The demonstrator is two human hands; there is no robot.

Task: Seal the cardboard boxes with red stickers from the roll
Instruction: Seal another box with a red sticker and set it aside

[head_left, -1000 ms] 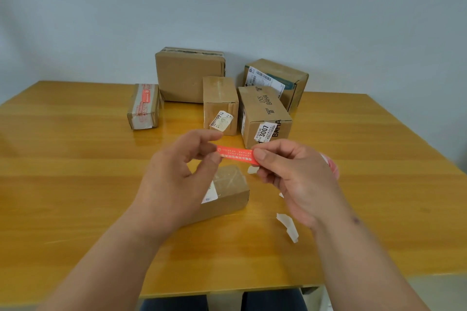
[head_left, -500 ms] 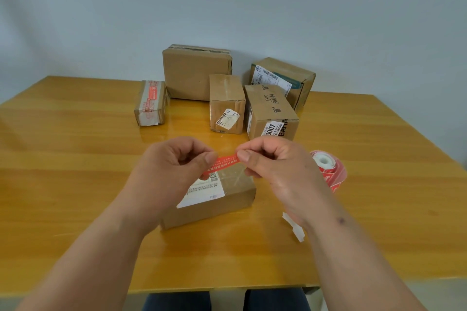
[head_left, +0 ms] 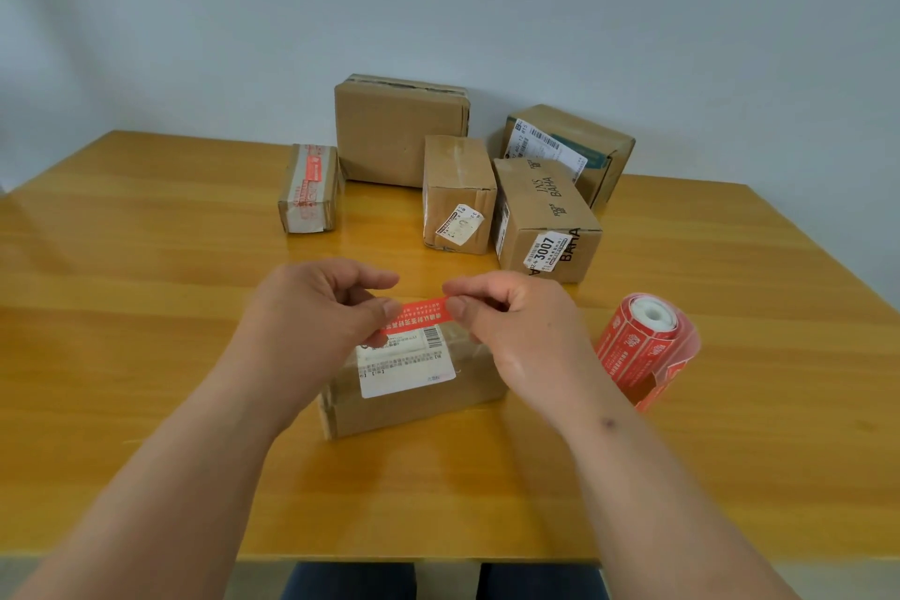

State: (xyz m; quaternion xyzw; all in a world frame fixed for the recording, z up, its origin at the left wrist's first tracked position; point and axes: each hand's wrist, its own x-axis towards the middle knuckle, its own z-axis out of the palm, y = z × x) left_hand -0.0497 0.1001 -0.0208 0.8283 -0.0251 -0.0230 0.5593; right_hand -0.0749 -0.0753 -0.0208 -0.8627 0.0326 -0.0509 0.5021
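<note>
The left fingers [head_left: 384, 307] pinch one end of a red sticker [head_left: 420, 314], and the right fingers [head_left: 455, 307] pinch the other end, so the strip is stretched level between the left hand [head_left: 311, 312] and the right hand [head_left: 526, 336]. The sticker hangs just above the far edge of a box [head_left: 414, 397] that lies flat on the worktop [head_left: 146, 356], its white label [head_left: 406, 363] facing up (whether the strip touches the cardboard cannot be told). To the right of this box, near the right wrist, stands the roll [head_left: 645, 348] of red stickers, tilted, with its white core showing. Farther back, five more boxes are grouped near the wall: a small sealed box [head_left: 309, 190] with red stickers on the left, a big box [head_left: 399, 132], a narrow box [head_left: 458, 195], a printed box [head_left: 548, 219] and a corner box [head_left: 570, 146].
</note>
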